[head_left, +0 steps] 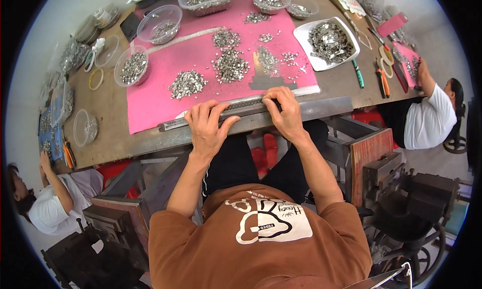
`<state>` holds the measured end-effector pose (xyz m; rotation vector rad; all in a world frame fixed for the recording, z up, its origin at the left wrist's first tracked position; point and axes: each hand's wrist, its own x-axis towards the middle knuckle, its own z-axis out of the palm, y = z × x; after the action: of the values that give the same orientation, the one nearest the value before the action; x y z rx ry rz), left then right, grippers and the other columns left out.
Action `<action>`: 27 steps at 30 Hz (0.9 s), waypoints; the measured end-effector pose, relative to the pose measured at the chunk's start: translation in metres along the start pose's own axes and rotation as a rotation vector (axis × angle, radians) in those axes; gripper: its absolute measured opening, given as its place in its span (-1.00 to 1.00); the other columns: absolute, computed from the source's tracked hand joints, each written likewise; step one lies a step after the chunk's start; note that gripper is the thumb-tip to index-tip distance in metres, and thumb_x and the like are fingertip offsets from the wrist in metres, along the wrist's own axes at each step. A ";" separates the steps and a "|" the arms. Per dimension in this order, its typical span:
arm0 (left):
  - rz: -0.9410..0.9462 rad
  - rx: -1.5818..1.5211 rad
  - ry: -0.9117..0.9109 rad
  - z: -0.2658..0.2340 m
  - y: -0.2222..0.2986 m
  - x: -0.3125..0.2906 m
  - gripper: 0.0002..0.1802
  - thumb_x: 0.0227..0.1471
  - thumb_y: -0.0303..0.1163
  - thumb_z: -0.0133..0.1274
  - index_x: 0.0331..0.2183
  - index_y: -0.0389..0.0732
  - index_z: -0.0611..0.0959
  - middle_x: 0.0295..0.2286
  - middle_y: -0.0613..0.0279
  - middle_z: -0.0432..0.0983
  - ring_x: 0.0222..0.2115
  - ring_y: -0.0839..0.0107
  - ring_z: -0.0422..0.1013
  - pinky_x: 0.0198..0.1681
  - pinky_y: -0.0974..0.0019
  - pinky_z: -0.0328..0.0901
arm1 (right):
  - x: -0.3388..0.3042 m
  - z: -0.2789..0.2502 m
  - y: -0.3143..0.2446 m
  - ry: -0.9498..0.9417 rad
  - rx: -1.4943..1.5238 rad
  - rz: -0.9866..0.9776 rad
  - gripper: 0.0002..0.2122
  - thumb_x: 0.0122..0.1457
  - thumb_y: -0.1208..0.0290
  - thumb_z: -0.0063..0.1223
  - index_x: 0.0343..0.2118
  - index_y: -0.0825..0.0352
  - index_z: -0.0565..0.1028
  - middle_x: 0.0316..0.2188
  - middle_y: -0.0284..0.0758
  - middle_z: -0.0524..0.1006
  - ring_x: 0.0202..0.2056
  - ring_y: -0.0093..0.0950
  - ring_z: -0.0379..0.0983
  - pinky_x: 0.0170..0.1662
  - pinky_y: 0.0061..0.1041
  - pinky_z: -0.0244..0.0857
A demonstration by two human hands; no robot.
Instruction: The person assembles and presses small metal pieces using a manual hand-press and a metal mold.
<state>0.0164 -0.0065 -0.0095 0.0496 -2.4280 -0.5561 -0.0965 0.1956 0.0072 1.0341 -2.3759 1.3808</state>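
Metal strip [246, 104]: long, narrow, lying left to right along the near edge of the pink mat [150, 108], directly under my hands. My left hand [207, 124] rests fingers-curled on its left part; my right hand [285, 108] presses its right part, fingertips down. Both equally near.
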 end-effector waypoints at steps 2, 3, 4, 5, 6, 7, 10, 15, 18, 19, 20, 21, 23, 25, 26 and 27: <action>-0.016 0.011 -0.005 -0.003 0.000 0.000 -0.47 -0.15 -0.05 0.38 -0.13 -0.08 0.68 -0.19 0.27 0.46 -0.15 0.25 0.35 -0.01 0.09 0.08 | 0.000 -0.002 0.001 0.000 -0.015 -0.018 -0.91 0.13 0.58 0.20 -0.34 0.35 0.49 -0.33 -0.28 0.56 -0.27 -0.27 0.45 -0.11 -0.34 0.26; -0.020 0.016 -0.008 -0.006 -0.001 -0.001 -0.47 -0.15 -0.05 0.38 -0.13 -0.08 0.68 -0.19 0.27 0.46 -0.15 0.25 0.35 -0.01 0.09 0.08 | -0.002 -0.001 0.001 -0.003 -0.009 -0.017 -0.91 0.13 0.58 0.20 -0.34 0.35 0.49 -0.33 -0.28 0.56 -0.27 -0.27 0.45 -0.11 -0.34 0.26; -0.023 0.021 -0.016 -0.009 -0.001 -0.001 -0.46 -0.15 -0.05 0.39 -0.12 -0.08 0.68 -0.20 0.26 0.45 -0.16 0.25 0.35 0.00 0.08 0.07 | -0.004 -0.002 0.003 0.004 0.009 -0.002 -0.91 0.13 0.59 0.20 -0.34 0.35 0.49 -0.33 -0.28 0.56 -0.27 -0.27 0.46 -0.12 -0.34 0.26; -0.026 0.026 -0.024 -0.011 -0.001 -0.001 -0.44 -0.16 -0.05 0.39 -0.12 -0.08 0.67 -0.20 0.26 0.44 -0.16 0.25 0.35 0.00 0.08 0.06 | -0.005 -0.001 0.003 0.011 0.028 0.013 -0.91 0.13 0.59 0.20 -0.34 0.35 0.49 -0.33 -0.27 0.56 -0.26 -0.27 0.46 -0.12 -0.33 0.26; -0.029 0.029 -0.026 -0.010 -0.002 -0.002 -0.44 -0.16 -0.05 0.39 -0.12 -0.08 0.67 -0.20 0.26 0.44 -0.16 0.25 0.35 0.00 0.08 0.06 | -0.004 -0.001 0.003 0.014 0.008 0.007 -0.91 0.13 0.59 0.20 -0.35 0.35 0.49 -0.33 -0.27 0.56 -0.26 -0.27 0.47 -0.12 -0.33 0.27; -0.029 -0.001 -0.022 -0.009 -0.005 -0.003 -0.44 -0.16 -0.05 0.40 -0.12 -0.09 0.67 -0.20 0.25 0.44 -0.17 0.25 0.34 0.00 0.08 0.06 | -0.003 -0.001 0.002 0.011 0.013 0.008 -0.91 0.13 0.59 0.20 -0.35 0.35 0.49 -0.33 -0.27 0.56 -0.26 -0.27 0.47 -0.12 -0.33 0.27; -0.033 -0.032 -0.018 -0.008 -0.007 -0.005 -0.45 -0.17 -0.06 0.40 -0.12 -0.09 0.68 -0.22 0.25 0.43 -0.18 0.26 0.34 -0.01 0.10 0.05 | -0.002 -0.003 0.001 0.005 -0.017 0.005 -0.95 0.14 0.62 0.18 -0.36 0.40 0.52 -0.34 -0.26 0.59 -0.26 -0.30 0.50 -0.14 -0.38 0.35; -0.029 -0.025 -0.006 -0.008 -0.008 -0.006 -0.46 -0.17 -0.07 0.41 -0.13 -0.10 0.69 -0.23 0.24 0.42 -0.19 0.27 0.33 -0.02 0.12 0.04 | -0.003 -0.002 0.000 0.029 -0.048 -0.026 -0.94 0.12 0.62 0.19 -0.37 0.38 0.52 -0.34 -0.25 0.58 -0.27 -0.27 0.49 -0.14 -0.36 0.33; -0.028 -0.021 0.002 -0.007 -0.008 -0.006 -0.46 -0.16 -0.08 0.41 -0.13 -0.11 0.69 -0.23 0.23 0.41 -0.19 0.28 0.33 -0.02 0.12 0.04 | -0.004 0.002 0.000 0.053 -0.083 -0.057 -0.93 0.11 0.61 0.20 -0.37 0.39 0.52 -0.34 -0.25 0.57 -0.27 -0.26 0.49 -0.14 -0.34 0.33; -0.029 -0.014 0.007 -0.007 -0.007 -0.006 -0.46 -0.16 -0.08 0.41 -0.13 -0.11 0.69 -0.23 0.23 0.41 -0.19 0.28 0.33 -0.01 0.11 0.04 | -0.004 0.002 0.000 0.053 -0.083 -0.055 -0.93 0.11 0.61 0.20 -0.37 0.39 0.52 -0.34 -0.25 0.57 -0.27 -0.26 0.49 -0.14 -0.34 0.33; -0.029 -0.007 0.012 -0.007 -0.007 -0.007 -0.46 -0.16 -0.09 0.41 -0.13 -0.11 0.69 -0.23 0.23 0.41 -0.19 0.28 0.33 -0.01 0.11 0.04 | -0.003 0.003 0.000 0.053 -0.082 -0.061 -0.93 0.11 0.62 0.20 -0.37 0.39 0.52 -0.34 -0.25 0.57 -0.27 -0.26 0.48 -0.14 -0.34 0.33; -0.030 -0.006 0.010 -0.007 -0.007 -0.007 -0.46 -0.16 -0.09 0.41 -0.13 -0.11 0.69 -0.23 0.23 0.41 -0.19 0.28 0.33 -0.01 0.11 0.04 | -0.003 0.003 0.000 0.053 -0.082 -0.067 -0.93 0.11 0.62 0.20 -0.37 0.39 0.52 -0.33 -0.24 0.57 -0.27 -0.26 0.48 -0.14 -0.33 0.33; -0.032 -0.008 0.012 -0.006 -0.007 -0.007 -0.47 -0.16 -0.10 0.41 -0.14 -0.11 0.69 -0.23 0.23 0.41 -0.19 0.27 0.33 -0.01 0.11 0.05 | -0.004 0.004 0.000 0.064 -0.080 -0.071 -0.93 0.10 0.62 0.20 -0.37 0.39 0.52 -0.34 -0.24 0.57 -0.27 -0.26 0.48 -0.14 -0.33 0.33; -0.029 -0.012 0.015 -0.005 -0.007 -0.006 -0.48 -0.16 -0.10 0.41 -0.14 -0.11 0.69 -0.23 0.23 0.41 -0.19 0.27 0.33 -0.01 0.11 0.05 | -0.004 0.004 0.000 0.075 -0.078 -0.075 -0.93 0.10 0.62 0.21 -0.37 0.39 0.52 -0.34 -0.24 0.57 -0.27 -0.26 0.48 -0.14 -0.33 0.33; -0.025 -0.017 0.018 -0.005 -0.007 -0.006 -0.48 -0.15 -0.10 0.41 -0.14 -0.11 0.69 -0.23 0.23 0.40 -0.19 0.27 0.33 -0.01 0.11 0.05 | -0.005 0.004 0.000 0.077 -0.090 -0.081 -0.92 0.10 0.63 0.21 -0.36 0.39 0.53 -0.33 -0.24 0.58 -0.26 -0.27 0.49 -0.13 -0.35 0.34; -0.025 -0.017 0.018 -0.005 -0.007 -0.006 -0.48 -0.15 -0.10 0.41 -0.14 -0.11 0.69 -0.23 0.23 0.40 -0.19 0.27 0.33 -0.01 0.11 0.05 | -0.005 0.003 0.001 0.079 -0.102 -0.086 -0.92 0.10 0.63 0.21 -0.35 0.40 0.54 -0.32 -0.24 0.58 -0.25 -0.27 0.50 -0.13 -0.36 0.35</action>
<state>0.0236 -0.0133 -0.0127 0.0777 -2.4076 -0.5857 -0.0929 0.1955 0.0027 1.0224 -2.2912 1.2336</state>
